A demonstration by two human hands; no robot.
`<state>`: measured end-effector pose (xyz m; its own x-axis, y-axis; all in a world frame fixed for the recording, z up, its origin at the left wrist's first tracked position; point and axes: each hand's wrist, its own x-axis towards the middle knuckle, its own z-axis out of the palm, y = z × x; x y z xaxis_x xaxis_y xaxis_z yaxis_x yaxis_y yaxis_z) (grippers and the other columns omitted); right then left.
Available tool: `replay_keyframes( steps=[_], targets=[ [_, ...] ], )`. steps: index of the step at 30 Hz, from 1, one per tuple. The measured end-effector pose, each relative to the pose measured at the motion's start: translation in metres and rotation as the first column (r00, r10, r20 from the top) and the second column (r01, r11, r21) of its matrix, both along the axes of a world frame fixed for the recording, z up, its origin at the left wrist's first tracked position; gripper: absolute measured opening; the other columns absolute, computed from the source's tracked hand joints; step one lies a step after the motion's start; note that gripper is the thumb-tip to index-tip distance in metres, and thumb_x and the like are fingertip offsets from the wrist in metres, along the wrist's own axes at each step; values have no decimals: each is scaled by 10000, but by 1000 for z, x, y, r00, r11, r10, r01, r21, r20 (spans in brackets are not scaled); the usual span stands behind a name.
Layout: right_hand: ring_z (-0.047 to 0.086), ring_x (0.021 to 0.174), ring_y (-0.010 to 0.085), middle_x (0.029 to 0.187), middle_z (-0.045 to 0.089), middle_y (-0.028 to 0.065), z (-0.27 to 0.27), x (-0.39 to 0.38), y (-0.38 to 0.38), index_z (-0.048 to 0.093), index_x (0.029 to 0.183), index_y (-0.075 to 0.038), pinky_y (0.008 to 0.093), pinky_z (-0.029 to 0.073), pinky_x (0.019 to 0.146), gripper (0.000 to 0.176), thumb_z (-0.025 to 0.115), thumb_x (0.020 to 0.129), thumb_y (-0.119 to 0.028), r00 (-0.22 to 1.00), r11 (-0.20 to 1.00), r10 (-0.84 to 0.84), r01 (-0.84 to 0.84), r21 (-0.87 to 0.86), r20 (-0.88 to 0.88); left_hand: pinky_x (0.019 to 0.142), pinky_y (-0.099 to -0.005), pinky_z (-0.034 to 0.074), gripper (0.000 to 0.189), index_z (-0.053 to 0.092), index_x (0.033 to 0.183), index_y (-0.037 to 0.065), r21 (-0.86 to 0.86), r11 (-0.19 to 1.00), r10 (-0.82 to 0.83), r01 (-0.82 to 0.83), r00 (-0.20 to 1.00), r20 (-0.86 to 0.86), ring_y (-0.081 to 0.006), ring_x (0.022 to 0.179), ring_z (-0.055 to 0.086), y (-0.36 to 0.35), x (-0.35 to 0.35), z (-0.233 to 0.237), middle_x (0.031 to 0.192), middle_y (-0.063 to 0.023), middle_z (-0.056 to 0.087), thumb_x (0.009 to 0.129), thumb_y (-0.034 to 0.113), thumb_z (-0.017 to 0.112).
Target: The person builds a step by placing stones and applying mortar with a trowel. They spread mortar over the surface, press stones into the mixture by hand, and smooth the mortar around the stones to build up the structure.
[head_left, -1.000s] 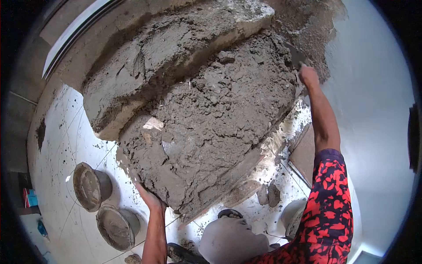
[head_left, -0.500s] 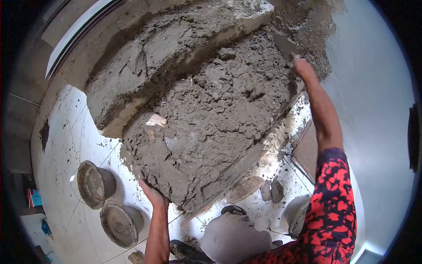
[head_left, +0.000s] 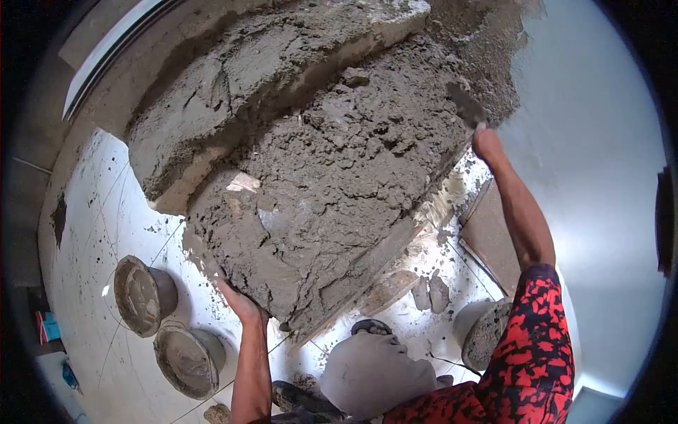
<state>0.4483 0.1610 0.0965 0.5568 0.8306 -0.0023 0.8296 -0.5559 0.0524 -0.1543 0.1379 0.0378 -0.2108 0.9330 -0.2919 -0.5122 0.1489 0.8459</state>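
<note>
A wide bed of wet grey mortar fills the middle of the view. My right hand is closed around the handle of a trowel, whose blade is at the mortar's upper right end, by the rough wall. At the lower left corner of the bed, my left hand rests against the edge with its fingers stretched out; part of them is hidden by the mortar side. A wooden board runs along the near side of the bed. Pale broken pieces poke out of the mortar.
A mortar-covered step rises behind the bed. Two mortar-smeared buckets, an upper one and a lower one, stand on the spattered tiles at left. Another bucket sits near my right arm, by a brown board. A smooth grey wall is at right.
My right hand has drawn the trowel down toward me, and its blade has turned. My left hand stays at the same corner. The whole view has shifted slightly.
</note>
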Motion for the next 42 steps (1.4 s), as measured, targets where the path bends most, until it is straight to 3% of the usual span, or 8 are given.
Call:
replay_keyframes(
  steps=[4,10,12,22,28,31,38,42],
  targets=[
    [572,926,472,943,593,325,-52,-22,-16,572,903,65,509,450,823,469,234,946,-259,990,998,55,-50,41,-132,1055,-346,278,625,309,1401,45,-70,997,24,-27,999,-38,-247,1248,384,-3,7,10,1397,-84,376,954,482,334],
    [584,839,477,896,606,315,33,-158,-49,571,851,85,514,459,797,570,171,987,-298,936,995,98,-81,65,-339,1028,-358,322,571,362,1368,59,-43,999,9,-7,1000,25,-246,1204,431,-1,11,13,1349,-82,432,966,461,307],
    [573,837,489,883,601,318,24,-168,-53,581,832,72,516,453,799,618,159,983,-353,916,932,342,-359,-48,-208,1024,-361,328,591,359,1372,63,-43,998,36,-40,996,-77,-246,1199,437,-2,17,26,1346,-79,435,958,483,313],
    [589,719,447,752,598,266,14,-198,-53,480,987,31,519,475,676,251,348,942,-178,848,854,518,-506,123,-112,1028,-351,332,592,354,1376,45,-35,999,32,-34,999,-41,-245,1195,454,3,-6,-27,1342,-85,443,965,470,312],
    [565,593,278,768,579,181,43,-177,-80,498,1035,14,382,479,571,344,555,867,-281,853,925,371,-304,228,-368,1014,-326,338,672,345,1371,6,-133,989,50,-66,992,-115,-231,1167,470,1,-5,-27,1322,-104,461,947,527,332],
    [507,549,108,711,534,39,59,-213,-72,515,1048,10,272,426,454,336,559,870,-271,569,1000,-16,21,-5,-822,1010,-330,344,673,344,1366,-9,-110,992,36,-62,975,-220,-231,1159,476,6,-10,-50,1309,-112,470,951,519,324],
    [508,485,130,671,538,34,45,-266,-45,518,962,-26,282,447,414,263,570,889,-274,202,988,-76,149,-46,-977,1011,-336,355,634,352,1360,5,-50,999,0,-9,983,-185,-231,1162,478,11,-8,-50,1314,-113,459,964,497,296],
    [577,594,181,751,589,98,37,-256,-26,529,1033,21,312,488,495,339,558,893,-287,267,993,-99,92,-76,-959,1003,-343,371,653,380,1345,11,20,995,-95,94,992,83,-235,1139,504,-1,-4,-12,1283,-120,488,952,526,300]
  ],
)
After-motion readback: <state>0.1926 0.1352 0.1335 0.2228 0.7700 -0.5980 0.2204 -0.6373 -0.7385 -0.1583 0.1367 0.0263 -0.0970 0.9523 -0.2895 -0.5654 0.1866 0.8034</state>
